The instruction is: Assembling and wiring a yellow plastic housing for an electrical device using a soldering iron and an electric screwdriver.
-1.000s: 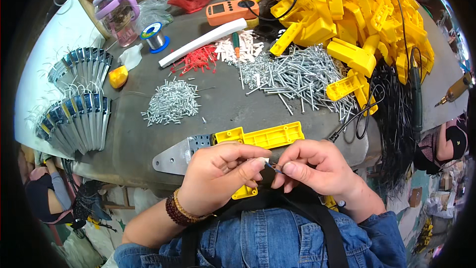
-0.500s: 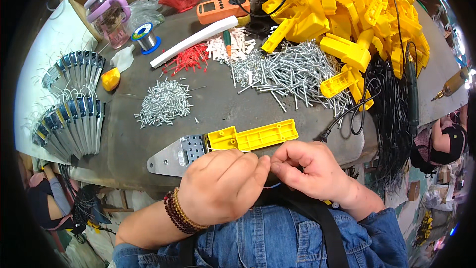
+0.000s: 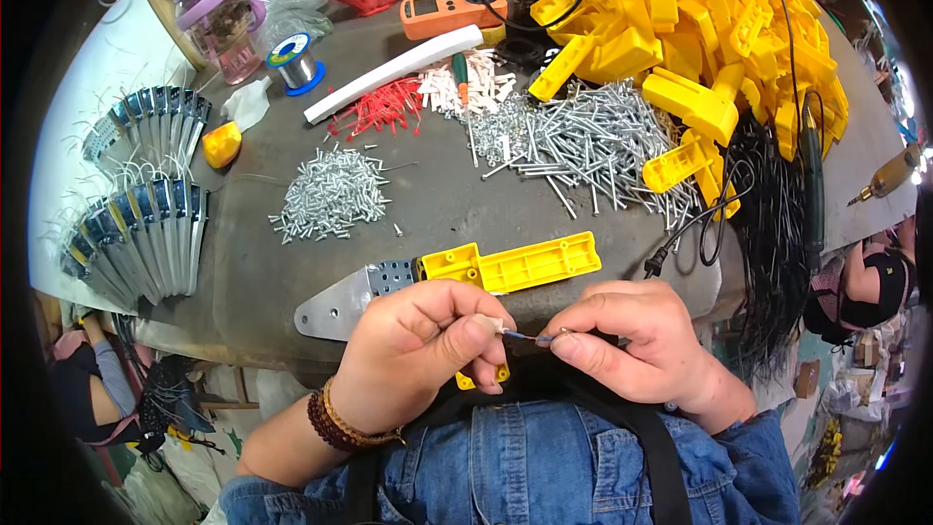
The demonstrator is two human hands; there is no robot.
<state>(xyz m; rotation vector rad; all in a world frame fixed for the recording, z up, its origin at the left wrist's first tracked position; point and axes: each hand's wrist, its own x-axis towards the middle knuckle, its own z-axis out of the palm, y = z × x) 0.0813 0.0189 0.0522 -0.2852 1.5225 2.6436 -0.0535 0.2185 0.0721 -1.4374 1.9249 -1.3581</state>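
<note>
1. Blue wire (image 3: 516, 334), one length in the head view, is stretched between the two hands, in front of the denim-clad torso; its long axis runs left to right, nearly level, with a coppery stretch toward the right.
2. Left hand (image 3: 428, 345): thumb and fingers pinch a small whitish piece (image 3: 495, 324) at the wire's left end. Right hand (image 3: 627, 342): thumb and forefinger pinch the wire's right end. The hands are apart, one at each end.
3. Just beyond them lies one yellow handle shell (image 3: 541, 263), long axis left to right, rising slightly rightward. One metal plate (image 3: 333, 308) at its left end tapers leftward. One more yellow piece (image 3: 466, 382) shows below the left hand, partly hidden.
4. Farther off, counted: one solder spool (image 3: 297, 68), one orange meter (image 3: 452, 13), one white tube (image 3: 394, 73), one screwdriver (image 3: 461, 78), one jug (image 3: 222, 29), two fanned rows of metal strips (image 3: 146, 243). Short screws (image 3: 330, 194), long screws (image 3: 593, 141) and heaped yellow shells (image 3: 700, 19) are too many to count.
</note>
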